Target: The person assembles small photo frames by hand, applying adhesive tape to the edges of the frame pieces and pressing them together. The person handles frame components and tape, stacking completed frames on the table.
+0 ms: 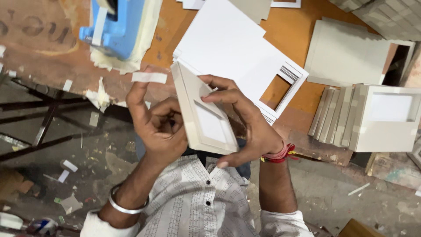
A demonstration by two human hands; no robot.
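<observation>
Overhead, the head camera looks down on an orange-brown worktable [298, 30] whose near edge is worn and spotted with scraps of tape. At its left corner stands a blue tape dispenser [116, 26] on a wad of cream masking tape. A stack of white cards with a window cut-out [232, 48] lies at the centre, and to the right a row of finished grey-white frames [351, 116] stands on edge beside another flat pile of boards [346, 52]. Below the table the grey concrete floor [101, 158] is littered with paper bits.

Both hands meet just above the table edge around a white windowed frame [206, 116], which is held tilted on edge. The left hand [160, 129], with a steel bangle on its wrist, is curled shut on the frame's left side, and a strip of white tape [149, 77] sticks to its raised forefinger. The right hand [250, 123], wearing a red thread band, is clamped on the frame's right side, thumb underneath and fingertips pressing the front face.
</observation>
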